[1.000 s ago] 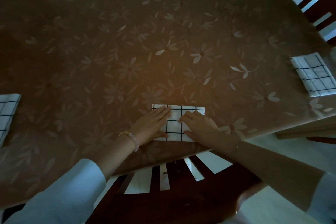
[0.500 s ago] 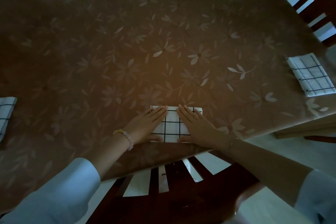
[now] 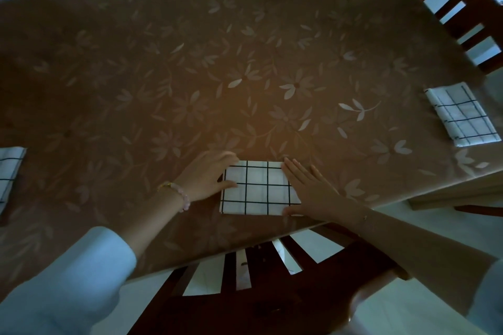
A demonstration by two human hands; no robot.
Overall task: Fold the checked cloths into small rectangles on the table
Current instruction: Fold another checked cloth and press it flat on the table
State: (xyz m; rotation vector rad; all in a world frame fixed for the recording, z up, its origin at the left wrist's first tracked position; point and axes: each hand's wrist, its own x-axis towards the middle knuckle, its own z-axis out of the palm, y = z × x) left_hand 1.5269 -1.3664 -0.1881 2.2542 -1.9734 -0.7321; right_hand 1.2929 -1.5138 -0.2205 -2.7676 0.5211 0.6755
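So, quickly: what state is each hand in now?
Left hand: open, touching the folded cloth at its left edge.
Right hand: open, fingers straight, pressing its right edge.

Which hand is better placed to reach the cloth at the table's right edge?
Probably the right hand: it lies flat at the right of the middle cloth, nearer the right-edge cloth.

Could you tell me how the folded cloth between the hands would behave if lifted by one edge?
Probably floppy: the cloth is thin layered fabric, so it would likely droop and unfold. It looks light. Pushed, it may slide on the glossy table.
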